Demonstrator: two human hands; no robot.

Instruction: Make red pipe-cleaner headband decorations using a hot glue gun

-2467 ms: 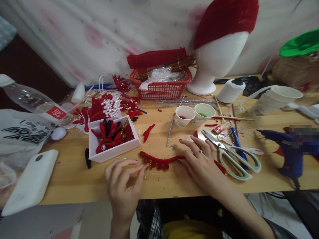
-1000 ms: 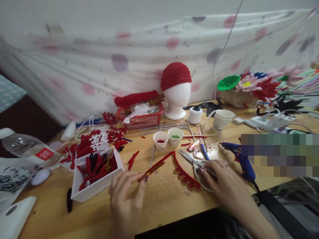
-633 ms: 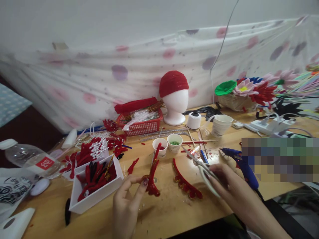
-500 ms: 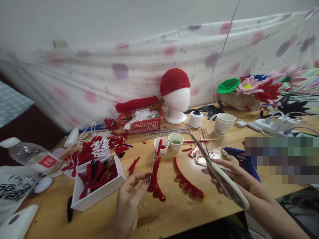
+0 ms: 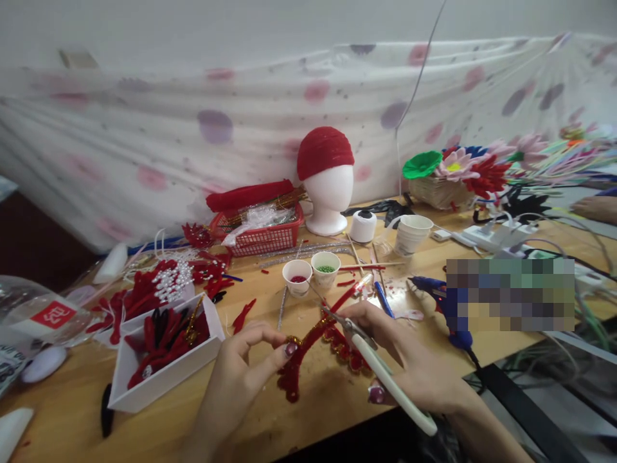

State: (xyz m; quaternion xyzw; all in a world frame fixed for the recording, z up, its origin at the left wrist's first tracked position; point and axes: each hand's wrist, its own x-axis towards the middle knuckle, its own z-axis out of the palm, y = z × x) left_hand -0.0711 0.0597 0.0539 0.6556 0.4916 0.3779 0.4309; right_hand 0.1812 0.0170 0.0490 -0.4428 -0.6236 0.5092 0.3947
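Observation:
My left hand (image 5: 248, 373) pinches a red fuzzy chenille piece with gold trim (image 5: 292, 373) between thumb and fingers, above the table. In my right hand (image 5: 405, 360) are white-handled scissors (image 5: 373, 363). Their metal blades meet the long red strip at the upper end of the piece; whether they cut into it I cannot tell. A second red, gold-trimmed piece (image 5: 354, 354) lies on the table behind the scissors, partly hidden by them and my right hand. Just beyond stand a paper cup of red beads (image 5: 297, 283) and a paper cup of green beads (image 5: 326, 269).
To the left is a white box (image 5: 168, 379) of red and black fuzzy parts. A blue glue gun (image 5: 448, 302) lies to the right. Behind are a red basket (image 5: 265, 238), a white foam head (image 5: 330, 196) and a thread spool (image 5: 363, 226). Another person's hand (image 5: 595, 209) shows far right.
My right hand has brought the scissors left and down onto the red strip. The piece in my left hand has tilted rightward. The view has shifted somewhat to the right.

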